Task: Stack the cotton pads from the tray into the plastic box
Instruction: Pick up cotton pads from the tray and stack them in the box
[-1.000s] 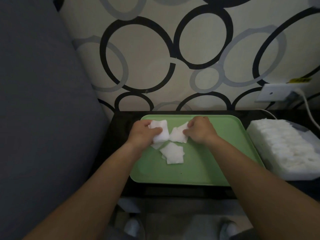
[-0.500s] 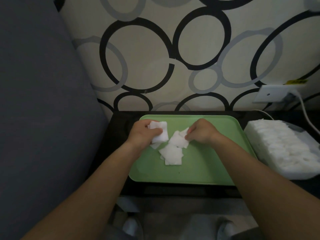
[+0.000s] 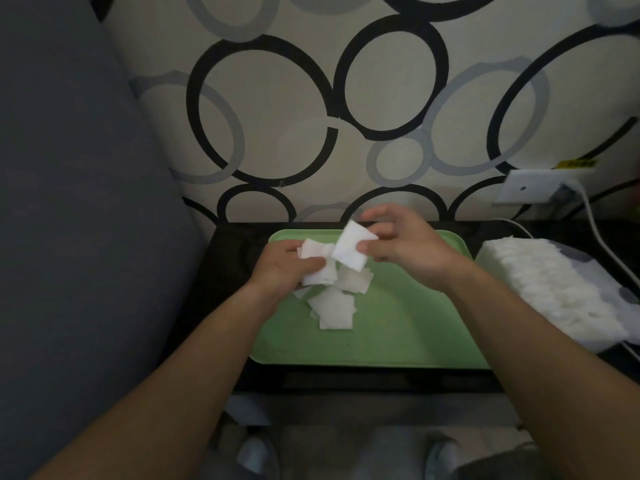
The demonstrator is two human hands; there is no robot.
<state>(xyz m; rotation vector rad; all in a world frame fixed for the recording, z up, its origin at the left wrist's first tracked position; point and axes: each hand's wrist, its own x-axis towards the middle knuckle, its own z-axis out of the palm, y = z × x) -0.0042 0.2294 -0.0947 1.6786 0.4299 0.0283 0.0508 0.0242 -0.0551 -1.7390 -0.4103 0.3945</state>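
A green tray [image 3: 398, 327] lies on a dark table. My left hand [image 3: 280, 268] grips a small stack of white cotton pads [image 3: 317, 252] over the tray's far left part. My right hand [image 3: 401, 244] pinches a single cotton pad [image 3: 351, 249] lifted above the tray, right beside the left hand's stack. Several loose cotton pads [image 3: 334, 308] lie on the tray below the hands. The plastic box [image 3: 554, 292], packed with rows of white pads, stands to the right of the tray.
A grey sofa cushion [image 3: 76, 220] fills the left side. A wall socket [image 3: 530, 190] with a white cable [image 3: 595, 233] sits behind the box. The table's front edge [image 3: 363, 379] is just past the tray. Feet show on the floor below.
My right hand has lifted one pad off the tray and brought it up toward the stack in my left hand. The left hand has stayed in place with its stack.
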